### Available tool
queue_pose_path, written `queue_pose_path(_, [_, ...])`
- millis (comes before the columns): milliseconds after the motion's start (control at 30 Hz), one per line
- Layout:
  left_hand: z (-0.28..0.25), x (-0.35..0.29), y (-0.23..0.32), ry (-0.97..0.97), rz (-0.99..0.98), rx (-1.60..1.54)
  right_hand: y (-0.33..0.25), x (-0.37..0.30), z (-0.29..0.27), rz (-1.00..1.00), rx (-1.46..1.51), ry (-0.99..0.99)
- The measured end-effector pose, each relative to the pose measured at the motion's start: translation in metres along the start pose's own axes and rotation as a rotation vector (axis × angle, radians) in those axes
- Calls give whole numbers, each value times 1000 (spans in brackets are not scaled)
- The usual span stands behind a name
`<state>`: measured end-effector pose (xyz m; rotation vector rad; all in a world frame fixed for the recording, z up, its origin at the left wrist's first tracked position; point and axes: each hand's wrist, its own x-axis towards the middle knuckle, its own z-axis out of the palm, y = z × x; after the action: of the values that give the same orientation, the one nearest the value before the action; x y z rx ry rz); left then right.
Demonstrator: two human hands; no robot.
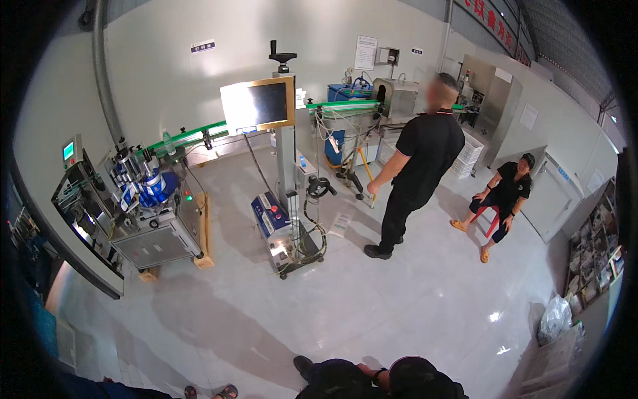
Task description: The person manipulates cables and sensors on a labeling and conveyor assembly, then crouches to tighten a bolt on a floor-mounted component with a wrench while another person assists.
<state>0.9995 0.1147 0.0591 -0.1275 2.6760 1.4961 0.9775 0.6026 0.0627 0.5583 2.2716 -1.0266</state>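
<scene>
Neither of my hands can be made out in the head view. At the lower edge, a person in black (pixel 422 379) is partly cut off, with a bent knee and a dark shoe. That person's hand (pixel 364 369), with a dark band at the wrist, rests by the knee; I do not take it for mine. In the middle of the floor stands a wheeled machine (pixel 271 216) with a blue-and-white box, a red button and a tall post. A gold-framed screen (pixel 269 104) is fixed high on it, below a black hand crank (pixel 283 56).
A machine with blue-and-white rollers (pixel 154 188) stands left. A green-edged conveyor (pixel 345 104) runs along the back. One person (pixel 428 156) stands facing it; another (pixel 512 186) sits on a red stool. Shelves (pixel 591 246) and plastic bags (pixel 555 319) line the right. Sandalled feet (pixel 226 392) show lower left.
</scene>
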Motion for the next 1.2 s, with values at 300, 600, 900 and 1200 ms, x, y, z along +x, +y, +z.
queue_pose_path(300, [-6,127,23,-256,-387,28,-64,85,13,-20,89,76])
queue_pose_path(600, [-27,226,48,-417,-221,159,-69,81,84,-108,80,176])
queue_pose_path(900, [-69,238,28,-472,-228,143,-83,59,154,47,143,195])
queue_pose_path(1200, [-107,225,-4,-493,-240,157,-129,34,169,332,241,259])
